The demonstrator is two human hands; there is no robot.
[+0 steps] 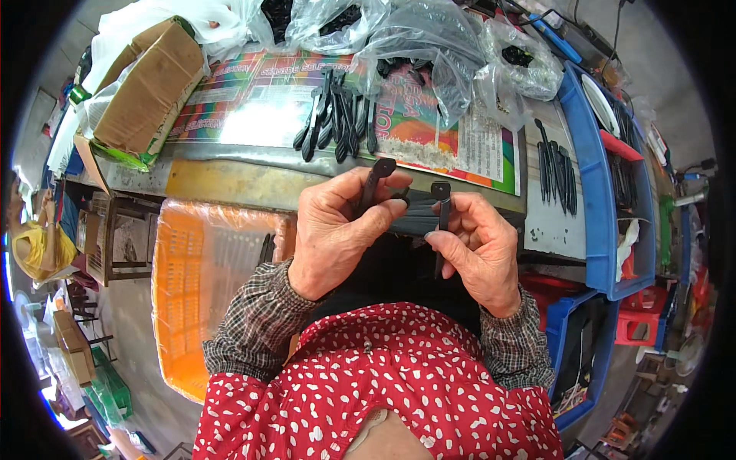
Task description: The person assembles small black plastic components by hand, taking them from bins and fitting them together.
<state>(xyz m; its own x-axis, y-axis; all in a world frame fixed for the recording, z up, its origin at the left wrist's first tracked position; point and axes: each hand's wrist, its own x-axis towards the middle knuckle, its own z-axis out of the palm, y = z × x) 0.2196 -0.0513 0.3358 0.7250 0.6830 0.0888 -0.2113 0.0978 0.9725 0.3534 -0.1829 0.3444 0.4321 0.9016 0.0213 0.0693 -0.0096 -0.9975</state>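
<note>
Pinching slim black pieces (444, 216), both hands (331, 230) (484, 249) near a multicoloured sheet (468, 142) with large printed lettering.

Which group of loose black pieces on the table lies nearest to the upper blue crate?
The small row, right of the right hand; the larger pile lies farther left, on the colourful sheeting.

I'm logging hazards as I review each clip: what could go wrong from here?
The slim black piece in the right hand is held by the fingertips, off the near edge of the table, so it might slip and fall.

The pile of black pieces lies loose and overlapping just beyond the left hand; a careless bump could scatter some.
</note>
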